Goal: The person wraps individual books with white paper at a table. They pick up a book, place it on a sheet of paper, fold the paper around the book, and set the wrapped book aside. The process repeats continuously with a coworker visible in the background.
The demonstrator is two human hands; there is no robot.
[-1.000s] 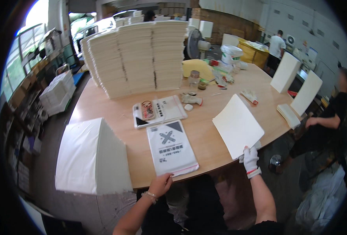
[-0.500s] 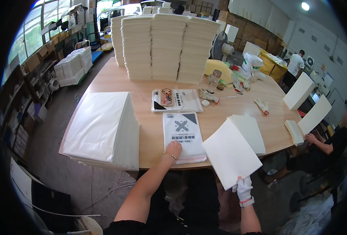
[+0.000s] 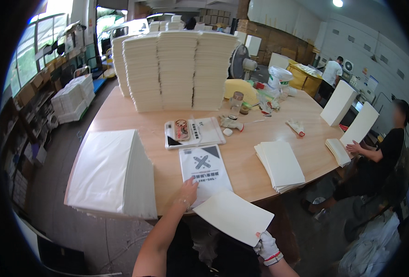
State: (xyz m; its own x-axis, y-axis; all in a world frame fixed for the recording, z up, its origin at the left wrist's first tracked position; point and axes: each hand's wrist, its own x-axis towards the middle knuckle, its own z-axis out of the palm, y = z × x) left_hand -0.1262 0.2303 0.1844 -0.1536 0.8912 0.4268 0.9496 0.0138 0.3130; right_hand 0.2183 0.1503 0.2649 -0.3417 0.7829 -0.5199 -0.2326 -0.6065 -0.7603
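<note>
My right hand (image 3: 266, 247), in a white glove, grips the near right corner of a cream paper sheet (image 3: 234, 216); whether it is one sheet or a thin bundle I cannot tell. The paper's far left part reaches over the near end of a stack of clear plastic bags (image 3: 204, 177) with black print. Upon those bags lies my bare left hand (image 3: 189, 190), fingers stretched out over the print. To its left stands a tall stack of white sheets (image 3: 104, 164). A fanned pile of cream sheets (image 3: 282, 165) lies to the right.
Behind the bags, a phone (image 3: 181, 130) rests on another bag pack (image 3: 204, 134). High paper stacks (image 3: 176, 74) block the table's far side. A glove (image 3: 295, 127), a jar (image 3: 236, 102) and a bucket (image 3: 279, 77) stand or lie farther right. A person (image 3: 382, 147) sits at the right edge.
My right hand has brought the paper leftward and nearer, turning it toward the bags. My left hand stays on the bag stack. The whole view has shifted.
</note>
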